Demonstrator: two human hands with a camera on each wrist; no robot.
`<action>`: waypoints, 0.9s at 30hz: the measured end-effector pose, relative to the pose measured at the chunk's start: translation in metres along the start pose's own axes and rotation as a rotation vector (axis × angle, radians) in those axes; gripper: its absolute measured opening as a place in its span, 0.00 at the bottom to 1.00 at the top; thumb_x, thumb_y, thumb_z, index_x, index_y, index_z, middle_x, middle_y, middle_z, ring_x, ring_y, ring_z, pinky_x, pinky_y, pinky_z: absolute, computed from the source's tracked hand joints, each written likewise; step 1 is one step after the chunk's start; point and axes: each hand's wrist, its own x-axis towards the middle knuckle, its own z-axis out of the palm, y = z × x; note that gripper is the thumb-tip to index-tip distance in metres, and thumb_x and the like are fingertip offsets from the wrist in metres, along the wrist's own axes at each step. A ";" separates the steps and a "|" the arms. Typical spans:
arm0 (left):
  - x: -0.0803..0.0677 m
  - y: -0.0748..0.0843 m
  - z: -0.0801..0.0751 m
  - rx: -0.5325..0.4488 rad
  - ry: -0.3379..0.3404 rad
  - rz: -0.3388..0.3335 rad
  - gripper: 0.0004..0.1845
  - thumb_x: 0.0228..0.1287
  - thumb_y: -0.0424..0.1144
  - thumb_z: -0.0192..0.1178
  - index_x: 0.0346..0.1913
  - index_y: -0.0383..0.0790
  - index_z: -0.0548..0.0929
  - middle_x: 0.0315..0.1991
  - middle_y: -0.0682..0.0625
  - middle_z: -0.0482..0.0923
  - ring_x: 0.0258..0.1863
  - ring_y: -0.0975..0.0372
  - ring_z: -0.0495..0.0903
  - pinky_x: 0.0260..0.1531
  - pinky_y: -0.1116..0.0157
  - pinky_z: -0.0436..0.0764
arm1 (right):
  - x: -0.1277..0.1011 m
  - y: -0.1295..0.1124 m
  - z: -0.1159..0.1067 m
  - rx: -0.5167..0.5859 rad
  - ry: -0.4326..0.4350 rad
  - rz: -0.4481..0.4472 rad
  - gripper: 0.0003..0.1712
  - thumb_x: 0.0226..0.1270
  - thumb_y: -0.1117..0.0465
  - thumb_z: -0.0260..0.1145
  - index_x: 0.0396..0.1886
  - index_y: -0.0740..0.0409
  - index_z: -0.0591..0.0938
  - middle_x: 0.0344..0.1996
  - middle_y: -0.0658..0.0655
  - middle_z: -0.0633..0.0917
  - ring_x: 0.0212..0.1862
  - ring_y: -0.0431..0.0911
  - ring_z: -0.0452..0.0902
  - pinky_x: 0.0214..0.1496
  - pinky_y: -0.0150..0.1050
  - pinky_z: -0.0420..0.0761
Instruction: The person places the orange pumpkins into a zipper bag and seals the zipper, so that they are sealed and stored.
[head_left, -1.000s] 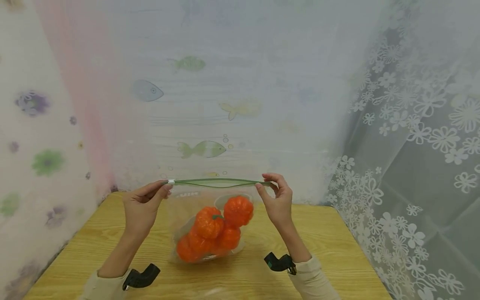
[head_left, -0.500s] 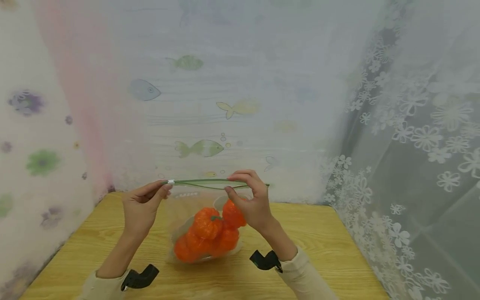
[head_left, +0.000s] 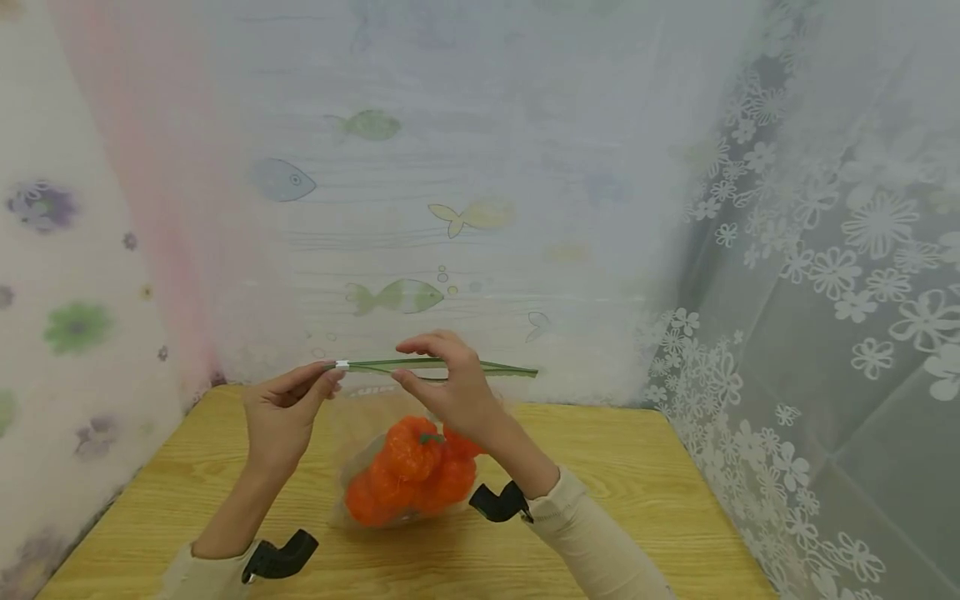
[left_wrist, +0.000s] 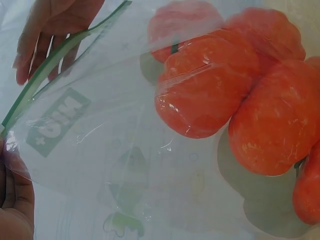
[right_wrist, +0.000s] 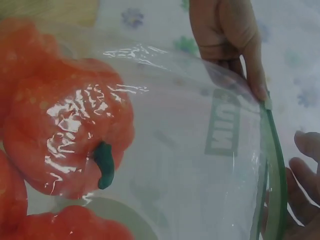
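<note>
A clear zip bag (head_left: pixel 358 425) holds several orange, ribbed toy pumpkins (head_left: pixel 412 450), one with a green stem (right_wrist: pixel 104 165). My left hand (head_left: pixel 277 421) pinches the bag's top corner beside a small white slider (head_left: pixel 342 364). From that slider the green zip strip (head_left: pixel 510 369) runs right, its two edges parted in the middle. My right hand (head_left: pixel 457 387) is at the strip, thumb on the near side and fingers on the far side, spread apart. The left wrist view shows its fingers (left_wrist: pixel 42 55) hanging nearly straight behind the strip. The right hand partly hides one pumpkin.
The bag hangs over a wood-grain table (head_left: pixel 622 483). Behind it stands a pale curtain (head_left: pixel 480 150) with fish prints, and a flowered curtain (head_left: pixel 840 333) is at the right. Black camera mounts (head_left: pixel 281 557) sit at both wrists.
My right hand has slid left along the zip strip from its right end to near the middle, uncovering that end. The left hand has kept its pinch beside the slider.
</note>
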 end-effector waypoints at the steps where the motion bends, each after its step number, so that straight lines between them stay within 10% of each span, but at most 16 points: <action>1: -0.001 0.001 0.001 0.002 -0.001 -0.002 0.08 0.63 0.16 0.63 0.44 0.16 0.85 0.29 0.52 0.90 0.26 0.66 0.86 0.33 0.74 0.86 | 0.001 -0.001 0.001 0.003 -0.013 0.008 0.15 0.69 0.61 0.72 0.53 0.58 0.86 0.50 0.54 0.85 0.54 0.47 0.77 0.61 0.47 0.82; 12: -0.011 0.015 0.010 0.034 0.002 -0.016 0.09 0.63 0.16 0.63 0.45 0.16 0.85 0.29 0.53 0.90 0.26 0.65 0.86 0.34 0.74 0.86 | 0.008 -0.012 0.009 0.014 -0.111 -0.043 0.12 0.69 0.62 0.71 0.50 0.59 0.86 0.45 0.54 0.86 0.45 0.41 0.79 0.49 0.29 0.82; 27: -0.012 0.004 0.004 -0.046 -0.032 0.036 0.09 0.62 0.14 0.61 0.45 0.14 0.84 0.31 0.50 0.90 0.28 0.65 0.87 0.33 0.73 0.87 | 0.016 -0.007 0.030 0.125 -0.147 0.029 0.08 0.69 0.63 0.71 0.46 0.59 0.87 0.43 0.54 0.87 0.42 0.37 0.79 0.47 0.30 0.82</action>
